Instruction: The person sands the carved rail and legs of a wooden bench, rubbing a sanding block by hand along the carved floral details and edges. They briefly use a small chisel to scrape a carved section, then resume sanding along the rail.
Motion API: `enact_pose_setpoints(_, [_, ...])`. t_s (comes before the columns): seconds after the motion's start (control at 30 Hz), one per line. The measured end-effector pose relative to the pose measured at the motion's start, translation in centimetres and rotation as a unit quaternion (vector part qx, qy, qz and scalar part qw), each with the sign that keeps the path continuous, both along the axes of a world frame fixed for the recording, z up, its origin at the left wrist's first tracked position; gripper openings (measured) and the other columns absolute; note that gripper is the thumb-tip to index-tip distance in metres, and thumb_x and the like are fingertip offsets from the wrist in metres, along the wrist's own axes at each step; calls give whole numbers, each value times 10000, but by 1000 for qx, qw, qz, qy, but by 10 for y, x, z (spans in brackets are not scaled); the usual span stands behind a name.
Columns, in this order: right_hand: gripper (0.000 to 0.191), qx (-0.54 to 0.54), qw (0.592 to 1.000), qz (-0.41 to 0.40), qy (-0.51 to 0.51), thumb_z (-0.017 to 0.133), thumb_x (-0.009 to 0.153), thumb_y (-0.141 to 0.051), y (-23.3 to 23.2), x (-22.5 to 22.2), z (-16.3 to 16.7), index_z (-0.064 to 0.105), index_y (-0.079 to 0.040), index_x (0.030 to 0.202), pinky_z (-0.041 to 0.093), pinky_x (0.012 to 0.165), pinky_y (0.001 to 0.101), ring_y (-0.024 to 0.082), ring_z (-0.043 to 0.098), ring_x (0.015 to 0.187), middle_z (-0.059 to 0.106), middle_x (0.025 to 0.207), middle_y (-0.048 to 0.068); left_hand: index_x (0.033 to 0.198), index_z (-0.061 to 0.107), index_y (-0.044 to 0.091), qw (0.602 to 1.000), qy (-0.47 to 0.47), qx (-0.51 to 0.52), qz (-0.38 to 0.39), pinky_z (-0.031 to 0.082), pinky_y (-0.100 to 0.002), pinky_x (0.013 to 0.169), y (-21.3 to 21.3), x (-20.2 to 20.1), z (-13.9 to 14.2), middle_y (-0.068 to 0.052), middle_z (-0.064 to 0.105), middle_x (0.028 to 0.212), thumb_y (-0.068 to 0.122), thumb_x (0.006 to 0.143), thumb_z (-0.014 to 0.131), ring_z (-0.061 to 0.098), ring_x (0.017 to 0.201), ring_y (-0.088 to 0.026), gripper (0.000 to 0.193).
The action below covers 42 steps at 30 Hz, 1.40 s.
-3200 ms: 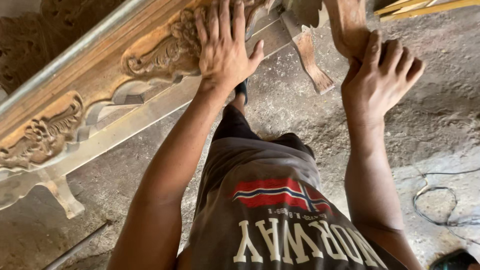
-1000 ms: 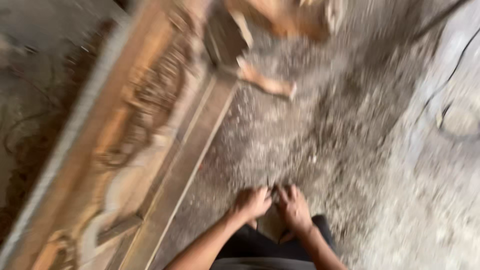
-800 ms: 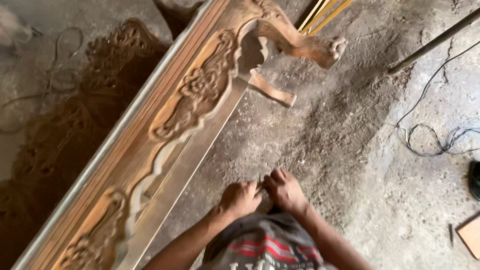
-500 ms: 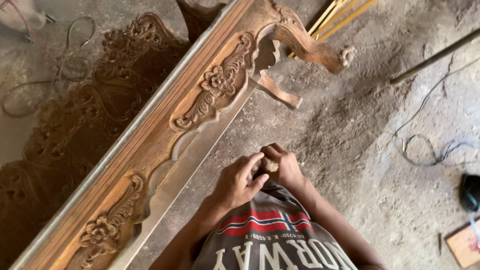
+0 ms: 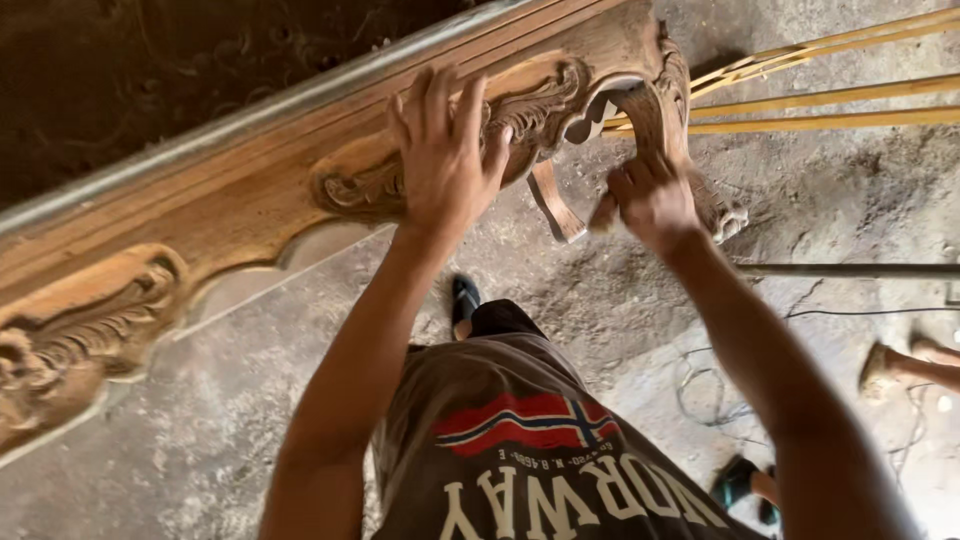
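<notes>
**2 hands on the carved rail**

We see the left hand [image 5: 440, 150] laid flat on the carved wooden frame [image 5: 250, 190], fingers spread and straight, palm pressed against the scrolled leaf carving — open, gripping nothing. The frame runs as a long rail from the lower left up to the upper right of the view, standing on a dusty concrete floor [image 5: 200, 420].

The right hand [image 5: 650, 200] sits at the frame's end, beside the curved carved leg [image 5: 665, 110]. Its fingers are curled together against the wood, and something small and pale shows at the fingertips — we cannot tell what it is, nor whether the hand truly clamps it.

Beyond the leg, 3 thin yellow wooden strips [image 5: 830, 85] lie on the floor. A dark cable [image 5: 860, 315] trails across the ground at the right, and a metal rod [image 5: 850, 270] lies just above it.
</notes>
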State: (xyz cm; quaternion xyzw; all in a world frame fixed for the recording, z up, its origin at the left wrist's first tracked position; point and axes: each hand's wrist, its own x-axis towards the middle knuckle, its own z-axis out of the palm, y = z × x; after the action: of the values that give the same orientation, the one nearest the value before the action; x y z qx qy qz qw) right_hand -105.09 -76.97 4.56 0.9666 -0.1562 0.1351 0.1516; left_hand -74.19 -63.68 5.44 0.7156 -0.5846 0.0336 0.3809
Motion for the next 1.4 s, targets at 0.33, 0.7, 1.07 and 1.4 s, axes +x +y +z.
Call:
enact_pose_setpoints(0.33, [249, -11, 950, -66, 305, 649, 987, -212, -27, -19, -52, 694, -141, 752, 600, 692, 440, 168, 614, 599, 644, 648, 5, 1528, 424, 55, 993, -31, 99, 55, 217, -778, 1164, -9, -9, -24, -299, 351, 1572, 580, 1052, 571, 299, 1486, -502, 724])
enact_pose_setpoints(0.7, [76, 110, 952, -62, 279, 671, 909, -158, 70, -20, 15, 724, -117, 872, 529, 852, 400, 200, 671, 803, 694, 800, 64, 1311, 555, -33, 953, 141, 20, -267, 584, -448, 876, 54, -132, -12, -285, 682, 1179, 421, 827, 733, 675, 1027, -387, 687])
enact_pose_setpoints(1.07, [220, 83, 939, -322, -86, 713, 1056, -239, 6, -114, 24, 714, -54, 1175, 560, 653, 409, 249, 666, 799, 738, 980, 111, 1317, 678, 89, 916, 378, 0, -131, 461, -245, 410, -47, -170, -84, -49, 730, 756, 185, 1053, 642, 619, 513, -65, 283])
enact_pose_setpoints(1.4, [448, 176, 865, -458, -102, 653, 1104, -493, -5, -118, -10, 779, -114, 902, 532, 607, 487, 359, 674, 617, 703, 728, 150, 1498, 547, 116, 946, 308, -24, -100, 508, -238, 493, -76, -212, -117, -31, 650, 718, 114, 1000, 658, 540, 561, -82, 510])
